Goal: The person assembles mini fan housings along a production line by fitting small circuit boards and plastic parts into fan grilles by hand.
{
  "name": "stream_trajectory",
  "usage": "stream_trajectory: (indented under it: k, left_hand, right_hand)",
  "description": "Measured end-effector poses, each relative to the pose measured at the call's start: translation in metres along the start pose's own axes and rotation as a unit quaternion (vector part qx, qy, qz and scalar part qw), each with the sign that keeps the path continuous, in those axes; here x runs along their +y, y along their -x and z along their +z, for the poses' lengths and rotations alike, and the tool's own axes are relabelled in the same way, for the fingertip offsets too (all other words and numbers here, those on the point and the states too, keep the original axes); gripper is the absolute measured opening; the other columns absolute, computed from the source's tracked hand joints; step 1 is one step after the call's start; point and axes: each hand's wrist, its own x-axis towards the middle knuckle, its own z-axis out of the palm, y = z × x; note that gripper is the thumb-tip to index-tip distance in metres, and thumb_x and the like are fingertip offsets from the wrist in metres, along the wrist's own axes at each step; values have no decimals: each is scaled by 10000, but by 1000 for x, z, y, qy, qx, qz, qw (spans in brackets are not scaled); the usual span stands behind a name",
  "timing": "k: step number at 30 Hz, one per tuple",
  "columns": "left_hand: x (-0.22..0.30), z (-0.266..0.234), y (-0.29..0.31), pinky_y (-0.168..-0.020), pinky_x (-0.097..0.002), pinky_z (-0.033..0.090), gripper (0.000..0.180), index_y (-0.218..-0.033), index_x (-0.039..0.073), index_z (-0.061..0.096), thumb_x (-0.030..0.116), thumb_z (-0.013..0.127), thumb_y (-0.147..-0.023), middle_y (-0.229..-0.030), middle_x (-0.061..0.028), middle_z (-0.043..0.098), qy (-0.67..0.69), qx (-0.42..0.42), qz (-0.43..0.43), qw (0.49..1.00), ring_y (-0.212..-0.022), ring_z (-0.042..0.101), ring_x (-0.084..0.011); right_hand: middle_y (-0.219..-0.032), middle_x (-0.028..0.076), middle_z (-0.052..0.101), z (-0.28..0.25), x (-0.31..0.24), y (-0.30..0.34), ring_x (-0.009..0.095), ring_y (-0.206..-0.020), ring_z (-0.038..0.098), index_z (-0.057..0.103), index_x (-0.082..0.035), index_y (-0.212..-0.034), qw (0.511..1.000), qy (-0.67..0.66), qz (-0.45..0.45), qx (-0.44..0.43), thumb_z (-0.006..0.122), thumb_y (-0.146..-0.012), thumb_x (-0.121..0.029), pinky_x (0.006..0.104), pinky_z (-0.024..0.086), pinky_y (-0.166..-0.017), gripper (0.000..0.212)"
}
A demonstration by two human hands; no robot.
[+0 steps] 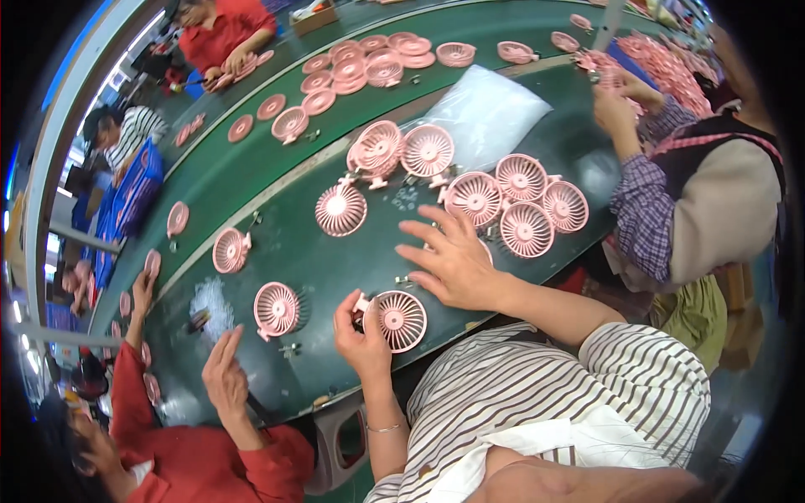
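Observation:
My left hand point(366, 339) is closed on the neck of a round pink fan housing point(402, 321) with slatted ribs, held at the table's near edge. Spread fingers show on my right hand point(453, 258), which is over the table just above and right of that housing. Part of another pink piece shows beneath this hand, mostly covered. A small metal piece point(404, 282) lies between the two hands. Beyond my right fingertips are tiny clear pieces point(404, 199) on the green table. Several pink housings point(527, 229) are grouped to the right of my right hand.
A clear plastic bag point(490, 113) lies behind the grouped housings. Pink discs point(348, 67) ride on the green conveyor belt point(210, 172) at the far side. A co-worker's hand point(225, 377) is close on the left, near a loose housing point(277, 310). Another co-worker's hands point(616, 105) work at the right.

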Motion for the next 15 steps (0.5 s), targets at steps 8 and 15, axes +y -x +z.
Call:
stream_trajectory:
  k: [8, 15]
  left_hand:
    - [21, 55, -8, -779, -348, 437, 243, -1023, 13, 630, 99, 677, -800, -917, -105, 629, -29, -62, 14, 998, -807, 569, -232]
    - [31, 125, -2, -887, -398, 347, 300, -1113, 19, 545, 118, 573, -832, -996, -142, 588, -68, -128, 65, 987, -938, 554, -286]
  right_hand:
    - [-1293, 142, 500, -28, 53, 32, 404, -1302, 310, 684, -82, -1026, 982, 165, 90, -29, 681, -726, -466, 636, 104, -1052, 488]
    - [-1216, 86, 575, -70, 112, 60, 370, -1293, 368, 687, -65, -979, 984, 153, 90, -11, 728, -695, -310, 591, 129, -1083, 378]
